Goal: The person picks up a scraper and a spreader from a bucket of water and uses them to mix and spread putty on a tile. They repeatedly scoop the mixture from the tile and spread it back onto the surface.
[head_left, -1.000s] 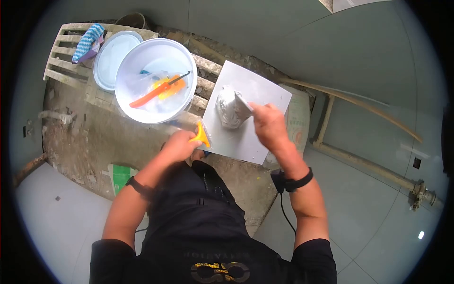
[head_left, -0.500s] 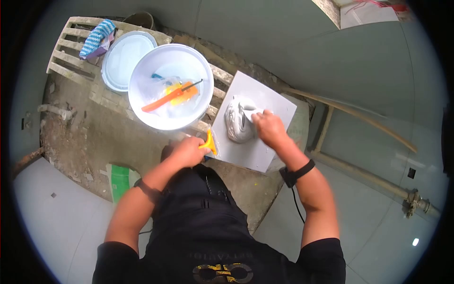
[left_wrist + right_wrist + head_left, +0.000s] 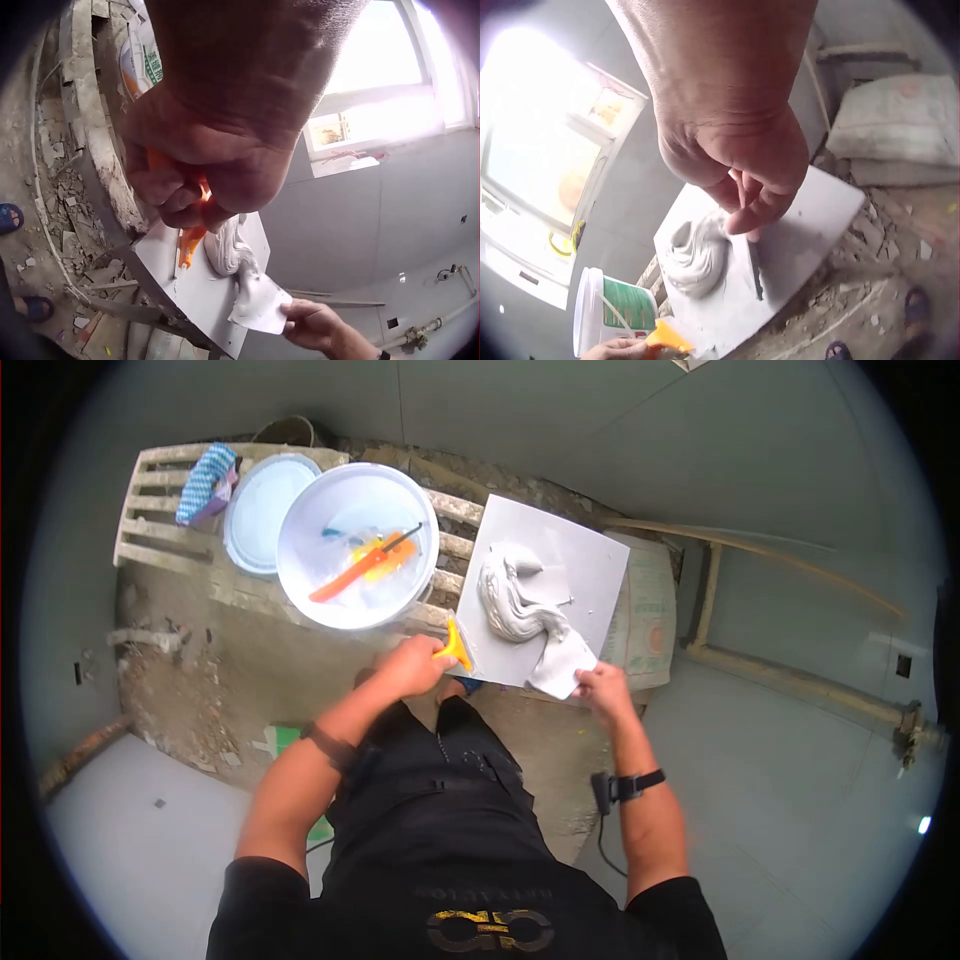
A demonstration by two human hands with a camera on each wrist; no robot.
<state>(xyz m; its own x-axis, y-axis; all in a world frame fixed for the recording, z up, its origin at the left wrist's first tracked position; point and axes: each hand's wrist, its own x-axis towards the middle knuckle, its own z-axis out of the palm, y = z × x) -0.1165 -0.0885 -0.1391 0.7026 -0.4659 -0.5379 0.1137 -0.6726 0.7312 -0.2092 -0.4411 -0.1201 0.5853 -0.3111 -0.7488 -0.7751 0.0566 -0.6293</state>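
Note:
My left hand (image 3: 412, 665) grips the handle of a yellow-orange scraper (image 3: 456, 646), whose blade lies at the near left edge of a light grey square board (image 3: 598, 575). On the board sits a thick, folded mound of pale grey paste (image 3: 510, 600). With thumb and fingers, my right hand (image 3: 605, 690) pinches a flat white scraper (image 3: 562, 666) over the near right edge of the board. A band of paste trails from the mound to this scraper. In the right wrist view the scraper (image 3: 744, 262) stands tilted, seen nearly edge-on.
Left of the board, a white bucket (image 3: 300, 595) holds an orange-handled tool (image 3: 350, 575) and plastic wrapping. Its lid (image 3: 255, 520) and a blue-striped packet (image 3: 207, 482) lie on the slatted bench (image 3: 150, 525). Sacks (image 3: 650, 610) lie right of the board; rubble (image 3: 67, 202) covers the floor.
My right hand has drawn the white scraper from the mound toward the near right edge, pulling paste into a curved trail. My left hand still holds the yellow-orange scraper at the board's left edge.

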